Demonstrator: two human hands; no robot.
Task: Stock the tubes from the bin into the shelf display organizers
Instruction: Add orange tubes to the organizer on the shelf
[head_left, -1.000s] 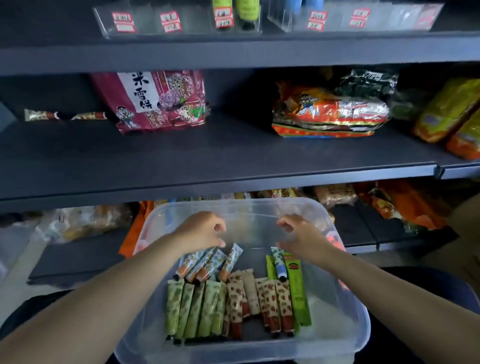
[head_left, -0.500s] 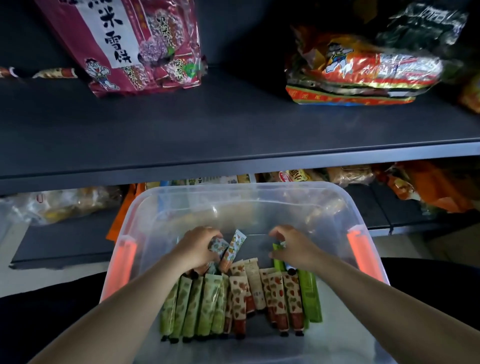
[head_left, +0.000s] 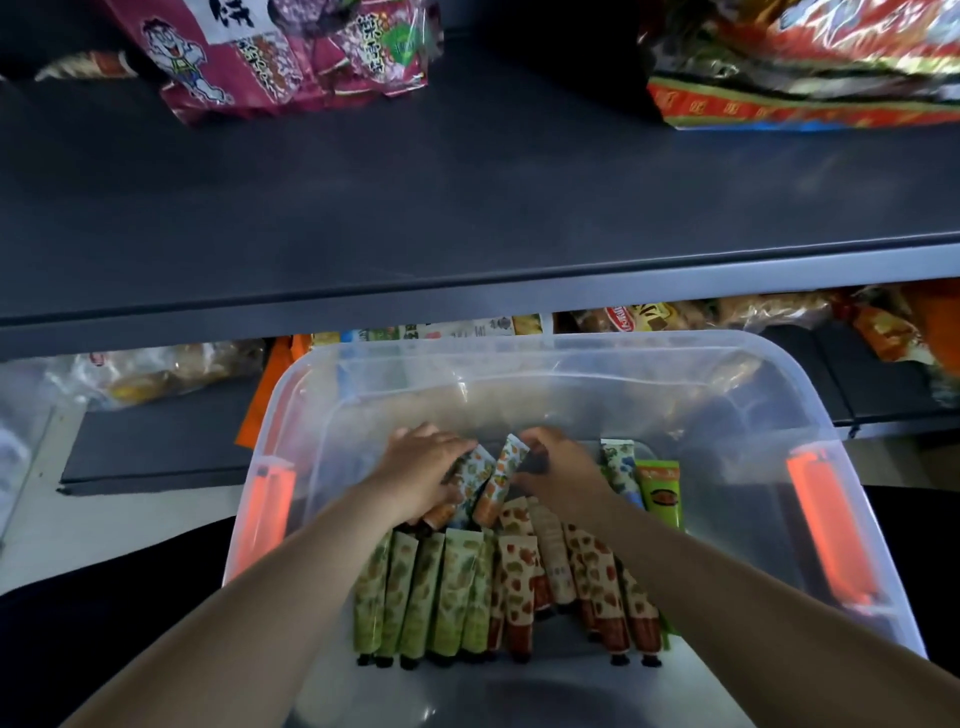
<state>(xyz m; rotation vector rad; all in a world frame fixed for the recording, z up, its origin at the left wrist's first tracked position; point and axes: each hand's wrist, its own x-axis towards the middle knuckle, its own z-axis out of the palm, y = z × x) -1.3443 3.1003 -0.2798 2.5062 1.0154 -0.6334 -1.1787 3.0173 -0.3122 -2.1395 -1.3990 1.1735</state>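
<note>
Reaching into a clear plastic bin (head_left: 769, 410), both hands work at the far end of a pile of tubes. The left hand (head_left: 421, 470) curls its grip over a small cluster of orange-patterned tubes (head_left: 475, 480), fingers wrapped across their tops, apparently to gather several at once. The right hand (head_left: 558, 467) pinches the upper end of one tube (head_left: 501, 480) of the same pattern, just beside the left hand's bunch, likely tipping it up so it can be lifted. Nearer the person, green-patterned tubes (head_left: 426, 592) and red-patterned tubes (head_left: 587, 577) lie side by side in rows, caps toward the viewer. A blue-patterned tube (head_left: 618, 465) and a bright green tube (head_left: 660, 488) lie to the right. Beyond the bin runs a dark shelf (head_left: 467, 208) holding a pink snack bag (head_left: 291, 52) and an orange snack bag (head_left: 810, 67). No display organizers are in view.
</note>
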